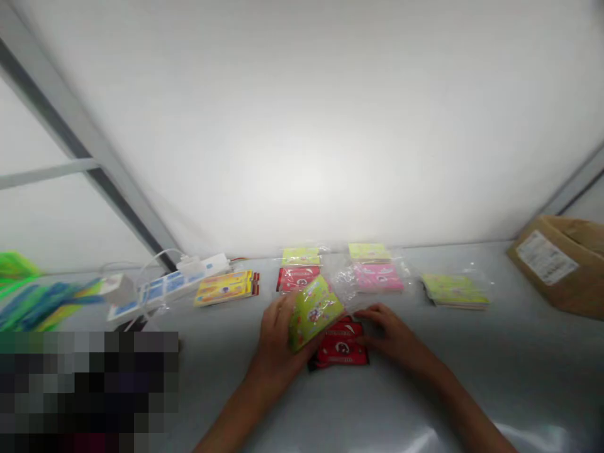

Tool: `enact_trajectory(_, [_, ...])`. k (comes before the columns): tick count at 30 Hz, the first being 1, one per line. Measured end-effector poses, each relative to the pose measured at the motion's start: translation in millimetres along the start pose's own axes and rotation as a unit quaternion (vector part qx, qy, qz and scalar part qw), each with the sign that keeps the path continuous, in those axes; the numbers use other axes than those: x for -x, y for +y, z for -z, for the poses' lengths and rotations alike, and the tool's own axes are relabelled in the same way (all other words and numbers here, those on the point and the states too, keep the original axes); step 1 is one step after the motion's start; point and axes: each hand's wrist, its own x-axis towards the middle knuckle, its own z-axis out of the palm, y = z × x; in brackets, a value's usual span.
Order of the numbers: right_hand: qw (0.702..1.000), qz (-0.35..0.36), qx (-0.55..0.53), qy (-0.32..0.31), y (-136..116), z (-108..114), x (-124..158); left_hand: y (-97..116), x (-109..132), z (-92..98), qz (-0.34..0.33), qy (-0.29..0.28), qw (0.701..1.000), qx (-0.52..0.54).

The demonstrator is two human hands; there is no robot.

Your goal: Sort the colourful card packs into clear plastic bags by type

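Left hand [278, 340] gripped a green card pack [315, 313]; right hand [387, 333] lay open on a red card pack [340, 345]; a pink card pack [377, 277] sat behind in a clear plastic bag [346, 280].

White power strip [160, 292], cardboard box [585, 289] (white label [546, 257] showing)

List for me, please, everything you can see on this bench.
lime-green packets: three, lime green, back and right
held packet: one, lime green, in left hand
back red packet: one, red, back
front red packet: one, red, under right hand
pink packet: one, pink, back
yellow card stack: one, yellow, back left
power strip: one, white, back left
parcel: one, brown, far right
left hand: one, holding held packet
right hand: one, on front red packet
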Motion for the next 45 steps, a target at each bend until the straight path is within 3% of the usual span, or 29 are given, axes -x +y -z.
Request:
enact_trajectory(12, [1.000, 0.004, 0.028, -0.013, 0.7, 0.5, -2.6, 7.0, 2.8, 3.4, -0.016, 0.003, 1.000, 0.019])
enact_trajectory(17, [0.996, -0.045, -0.079, 0.012, -0.1, 1.5, -4.0, 7.2, 1.7, 4.1, -0.018, 0.010, 1.000, 0.016])
enact_trajectory(20, [0.988, -0.064, -0.143, -0.005, -2.5, 2.3, -4.2, 6.4, 0.8, 5.0, -0.019, 0.018, 1.000, 0.013])
enact_trajectory(25, [0.963, -0.092, -0.250, -0.031, -8.6, 7.6, -2.8, 3.7, -0.4, 5.8, -0.019, 0.040, 0.999, 0.005])
enact_trajectory(33, [0.908, -0.165, -0.381, 0.048, -17.1, 21.5, -1.3, 1.7, -1.3, 2.8, -0.006, 0.043, 0.999, -0.008])
enact_trajectory(41, [0.838, -0.185, -0.503, 0.099, -19.1, 40.0, 4.8, -5.5, -1.2, -0.9, 0.001, 0.035, 0.999, -0.021])
enact_trajectory(45, [0.825, -0.176, -0.525, 0.116, -20.0, 40.5, 3.8, -5.6, -0.4, -0.7, -0.017, 0.009, 1.000, -0.018])
